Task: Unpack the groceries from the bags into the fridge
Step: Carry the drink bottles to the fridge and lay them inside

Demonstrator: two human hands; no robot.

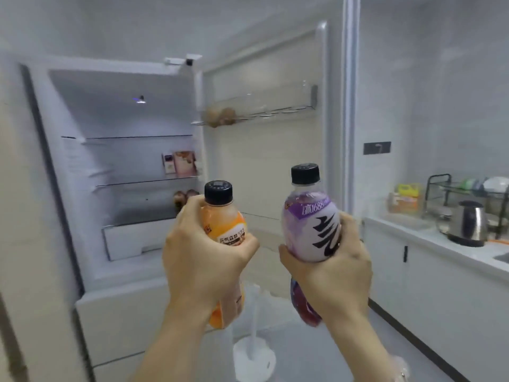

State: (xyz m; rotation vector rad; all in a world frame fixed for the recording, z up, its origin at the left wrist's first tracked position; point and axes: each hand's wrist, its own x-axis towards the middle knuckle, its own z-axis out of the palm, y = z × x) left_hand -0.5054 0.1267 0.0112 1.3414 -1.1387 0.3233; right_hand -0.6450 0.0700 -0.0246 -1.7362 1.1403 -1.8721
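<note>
Two black-capped bottles face the open fridge (124, 166). Left hand (203, 260) grips the orange bottle (228, 230), printed 元气森林. Right hand (330, 268) grips the purple bottle (311, 224), marked 1688.

Home kitchen: fridge (68, 188), kettle (468, 224), counter (407, 227).

**Both hands raised, each gripping a bottle**

The left hand (203, 257) is held up in front of the body with its back toward the camera. Its fingers curl round an orange plastic drink bottle with a black cap (227, 227), and the thumb wraps across the label on the bottle's 3 o'clock side. The bare left forearm (170, 340) runs from the wrist toward 7 o'clock.

The right hand (330, 274) sits at 3 o'clock from the left one, and the two hands do not touch. It grips a purple-and-white plastic drink bottle with a black cap (311, 224), thumb at the bottle's 9 o'clock side and fingers curled round at 3 o'clock. The bare right forearm (358, 348) runs toward 5 o'clock.
</note>
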